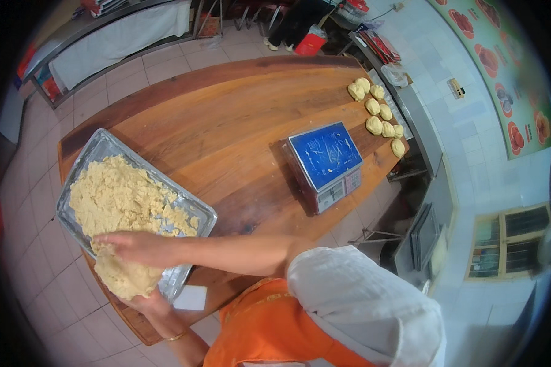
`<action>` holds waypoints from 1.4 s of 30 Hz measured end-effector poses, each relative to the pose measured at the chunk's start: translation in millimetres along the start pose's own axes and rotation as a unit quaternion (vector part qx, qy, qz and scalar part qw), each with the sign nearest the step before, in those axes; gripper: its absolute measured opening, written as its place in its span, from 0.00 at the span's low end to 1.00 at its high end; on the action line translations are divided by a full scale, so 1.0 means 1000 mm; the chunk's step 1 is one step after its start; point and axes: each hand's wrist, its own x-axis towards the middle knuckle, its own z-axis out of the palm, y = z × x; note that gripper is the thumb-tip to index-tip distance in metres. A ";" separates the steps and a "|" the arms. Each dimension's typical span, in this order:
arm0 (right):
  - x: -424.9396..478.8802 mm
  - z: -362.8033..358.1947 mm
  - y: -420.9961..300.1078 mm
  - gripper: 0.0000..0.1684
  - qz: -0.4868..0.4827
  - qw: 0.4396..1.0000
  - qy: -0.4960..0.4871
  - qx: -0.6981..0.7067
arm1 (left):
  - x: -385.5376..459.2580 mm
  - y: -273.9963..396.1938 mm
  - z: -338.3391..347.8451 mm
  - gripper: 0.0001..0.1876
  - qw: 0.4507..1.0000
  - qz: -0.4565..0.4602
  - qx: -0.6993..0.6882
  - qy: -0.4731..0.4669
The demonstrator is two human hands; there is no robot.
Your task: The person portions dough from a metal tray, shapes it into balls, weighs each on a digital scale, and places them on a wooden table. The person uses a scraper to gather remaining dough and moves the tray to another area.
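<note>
A metal tray (202,212) at the left end of the wooden table holds a heap of crumbly yellow dough (110,197). Over its near edge, my left hand (149,303) supports a large lump of dough (126,277) from below, its fingers mostly hidden under the lump. My right hand (135,247) lies on top of that lump, slightly blurred, with fingers pointing left. A digital scale with a blue, dough-smeared platform (326,156) stands right of the tray. Several round dough balls (373,107) sit at the table's far right corner.
The wooden table (238,105) has a white card (190,297) beside the tray. A person's legs (289,23) and a red bin (310,43) are beyond the far edge. Metal counters (418,110) line the tiled wall, with dark trays (424,236) leaning at right.
</note>
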 end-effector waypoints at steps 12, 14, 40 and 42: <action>-0.022 0.020 0.061 0.36 0.227 0.644 -0.030 0.730 | 0.022 0.041 -0.003 0.39 0.876 -0.277 -0.389 0.065; -0.023 0.008 0.051 0.33 0.187 0.725 -0.045 0.661 | 0.020 0.044 -0.006 0.39 0.821 -0.312 -0.470 0.091; -0.022 -0.006 0.018 0.17 0.004 0.994 0.005 0.111 | 0.012 0.040 0.014 0.32 0.760 -0.388 -0.500 0.152; -0.017 -0.004 0.009 0.21 -0.091 0.986 0.001 -0.140 | 0.008 0.035 0.027 0.34 0.710 -0.401 -0.543 0.201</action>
